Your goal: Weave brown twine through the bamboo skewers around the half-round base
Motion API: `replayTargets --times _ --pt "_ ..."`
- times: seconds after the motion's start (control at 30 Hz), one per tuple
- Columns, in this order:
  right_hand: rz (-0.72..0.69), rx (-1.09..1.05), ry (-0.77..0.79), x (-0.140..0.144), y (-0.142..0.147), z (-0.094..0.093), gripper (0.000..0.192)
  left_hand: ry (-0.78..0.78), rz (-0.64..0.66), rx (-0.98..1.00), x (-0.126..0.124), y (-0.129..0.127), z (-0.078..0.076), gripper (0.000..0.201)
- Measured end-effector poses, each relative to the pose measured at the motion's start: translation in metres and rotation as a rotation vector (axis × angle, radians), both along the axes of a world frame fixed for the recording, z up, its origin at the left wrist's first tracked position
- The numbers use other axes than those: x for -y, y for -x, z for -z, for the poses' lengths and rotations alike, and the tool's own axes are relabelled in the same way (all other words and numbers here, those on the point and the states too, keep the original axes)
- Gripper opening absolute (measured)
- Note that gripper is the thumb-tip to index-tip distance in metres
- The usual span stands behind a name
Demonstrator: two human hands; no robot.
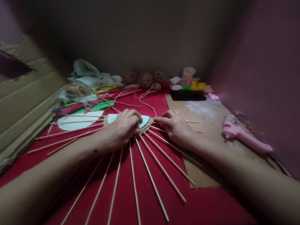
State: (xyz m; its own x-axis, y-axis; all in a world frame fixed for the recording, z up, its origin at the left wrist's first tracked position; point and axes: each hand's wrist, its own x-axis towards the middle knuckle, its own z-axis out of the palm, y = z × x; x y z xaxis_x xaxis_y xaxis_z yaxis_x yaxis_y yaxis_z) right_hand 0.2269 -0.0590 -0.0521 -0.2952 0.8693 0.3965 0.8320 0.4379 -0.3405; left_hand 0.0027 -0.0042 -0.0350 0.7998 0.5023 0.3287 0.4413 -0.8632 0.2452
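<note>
A half-round pale blue-green base lies on the red table, its curved edge wrapped with woven jute twine. Thin wooden sticks fan out from that edge towards me and to both sides. My left hand rests on top of the base with its fingers curled over it, hiding the middle. At the base's right corner is my right hand, its index finger stretched to the twine and the other fingers bent. A loose twine strand runs to this corner from the back. The right thumb is partly hidden.
Twine balls, scissors and cloth lie at the back. To the right are a brown board, a black phone and a pink glue gun. Cardboard stands along the left; a white paper oval lies nearby.
</note>
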Motion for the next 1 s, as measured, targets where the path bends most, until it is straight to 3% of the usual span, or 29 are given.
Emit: replayTargets --times 0.27,0.43,0.6,0.8,1.0 --pt "-0.006 -0.008 0.013 -0.001 -0.001 -0.001 0.035 -0.174 -0.159 -0.125 0.016 -0.002 -0.006 0.019" --pt "-0.035 -0.115 0.046 0.001 -0.005 -0.005 0.036 -0.087 -0.172 -0.182 0.024 -0.003 -0.016 0.019" --pt "-0.159 -0.148 -0.067 0.006 -0.004 -0.01 0.033 -0.031 -0.202 -0.208 0.023 -0.001 -0.019 0.023" --pt "-0.254 -0.175 -0.02 0.011 -0.006 -0.015 0.024 0.057 -0.168 -0.263 0.03 -0.002 -0.025 0.017" --pt "-0.277 -0.177 0.017 0.016 -0.009 -0.017 0.035 0.115 -0.046 -0.197 0.042 -0.008 -0.028 0.022"
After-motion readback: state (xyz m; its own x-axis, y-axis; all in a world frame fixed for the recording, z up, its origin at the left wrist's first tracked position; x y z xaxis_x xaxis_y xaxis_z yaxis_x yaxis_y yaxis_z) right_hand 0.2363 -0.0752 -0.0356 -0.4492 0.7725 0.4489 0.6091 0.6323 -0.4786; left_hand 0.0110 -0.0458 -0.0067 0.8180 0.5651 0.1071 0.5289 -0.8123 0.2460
